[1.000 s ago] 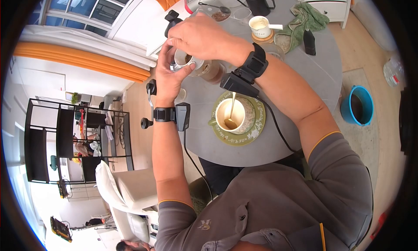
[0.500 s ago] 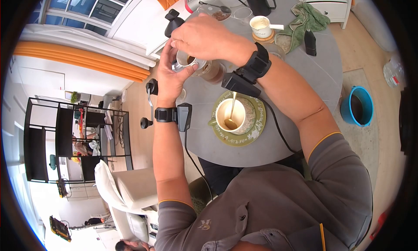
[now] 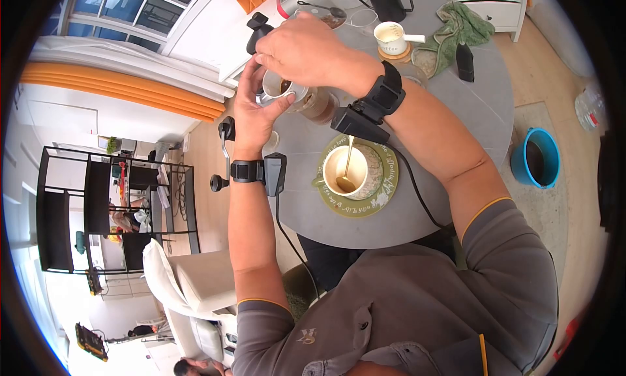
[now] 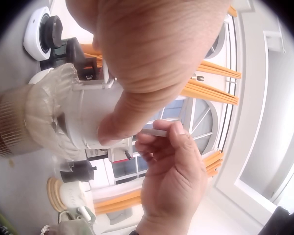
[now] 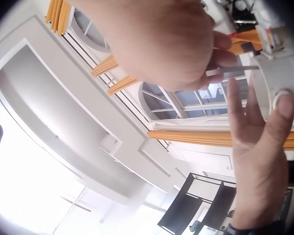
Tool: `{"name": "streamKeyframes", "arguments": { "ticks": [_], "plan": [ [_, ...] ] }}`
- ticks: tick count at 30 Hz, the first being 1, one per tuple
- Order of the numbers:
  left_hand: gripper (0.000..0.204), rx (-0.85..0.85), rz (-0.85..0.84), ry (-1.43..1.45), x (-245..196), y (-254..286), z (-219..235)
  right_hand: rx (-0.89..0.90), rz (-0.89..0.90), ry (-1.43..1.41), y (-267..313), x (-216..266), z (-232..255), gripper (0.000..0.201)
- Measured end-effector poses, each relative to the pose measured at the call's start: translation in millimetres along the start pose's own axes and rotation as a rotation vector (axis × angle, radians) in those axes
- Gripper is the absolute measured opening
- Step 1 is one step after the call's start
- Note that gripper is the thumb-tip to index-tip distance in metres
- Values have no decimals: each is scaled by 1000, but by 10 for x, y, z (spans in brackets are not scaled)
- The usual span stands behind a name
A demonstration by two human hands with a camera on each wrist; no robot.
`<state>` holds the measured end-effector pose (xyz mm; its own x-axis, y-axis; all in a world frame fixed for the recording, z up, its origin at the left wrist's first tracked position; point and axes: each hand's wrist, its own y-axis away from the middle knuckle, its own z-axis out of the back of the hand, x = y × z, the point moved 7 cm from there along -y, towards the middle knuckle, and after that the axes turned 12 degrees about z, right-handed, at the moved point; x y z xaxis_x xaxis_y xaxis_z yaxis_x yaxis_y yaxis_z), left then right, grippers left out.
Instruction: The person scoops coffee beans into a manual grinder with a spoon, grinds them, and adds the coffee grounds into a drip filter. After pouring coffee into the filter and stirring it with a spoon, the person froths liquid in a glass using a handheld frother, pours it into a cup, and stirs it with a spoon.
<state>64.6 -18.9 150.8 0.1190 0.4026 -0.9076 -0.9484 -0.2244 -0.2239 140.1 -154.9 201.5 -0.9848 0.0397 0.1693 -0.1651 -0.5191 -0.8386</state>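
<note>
My left hand (image 3: 253, 118) grips a white cup (image 4: 88, 115), its thumb pressed along the wall near the rim. Dark coffee-coloured contents show inside from above. In the left wrist view, the cup stands over a clear, wavy-rimmed piece and a ribbed glass jar (image 4: 7, 120) with brown in it. Above the cup, my right hand (image 3: 310, 55) pinches a thin, flat, pale stick (image 4: 154, 132) between thumb and fingers. The right wrist view shows that stick reaching toward the cup's mouth; its far end is hidden.
Nearest my body, a cream cup (image 3: 339, 174) holding a gold spoon stands on a green lettered plate (image 3: 375, 210). Farther back are a white handled coffee cup (image 3: 391, 45), a black kettle (image 3: 386, 4) and a green towel (image 3: 456, 33). A blue bucket (image 3: 536, 157) stands on the floor.
My right hand has shifted slightly over the cup. The dark contents inside the cup show more than a second ago. My left hand keeps its grip in place.
</note>
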Motion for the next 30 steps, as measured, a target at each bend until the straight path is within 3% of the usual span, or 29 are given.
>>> {"name": "streamKeyframes", "arguments": {
  "ticks": [2, 6, 9, 11, 14, 17, 21, 24, 26, 30],
  "plan": [
    [98, 1, -14, -33, 13, -17, 13, 111, -34, 6, 3, -10, -45, 27],
    [99, 11, -25, -87, 43, -43, 19, 65, -64, -167, -12, 1, -5, 27],
    [98, 2, -6, -41, 10, -18, -11, -15, -13, -26, -8, -11, 36, 27],
    [98, 2, -24, -50, 21, -30, -2, 133, -31, 61, -5, -25, -21, 28],
    [98, 5, -37, -77, 27, -40, 7, 82, -44, -140, -12, 13, 22, 29],
    [98, -2, -13, -45, -4, -8, -9, -5, 4, 20, -6, 2, 45, 29],
    [98, -2, -9, -54, 36, -17, 18, 95, -12, 45, -2, -41, -14, 29],
    [98, 5, -38, -83, 19, -9, 7, 90, -37, -130, -7, -11, -3, 29],
    [98, 2, -17, -38, -3, 6, -3, 21, -34, -27, 1, -24, 25, 29],
    [98, -6, -23, -65, 2, -5, 24, 73, -36, 36, 3, -44, -7, 28]
  ]
}}
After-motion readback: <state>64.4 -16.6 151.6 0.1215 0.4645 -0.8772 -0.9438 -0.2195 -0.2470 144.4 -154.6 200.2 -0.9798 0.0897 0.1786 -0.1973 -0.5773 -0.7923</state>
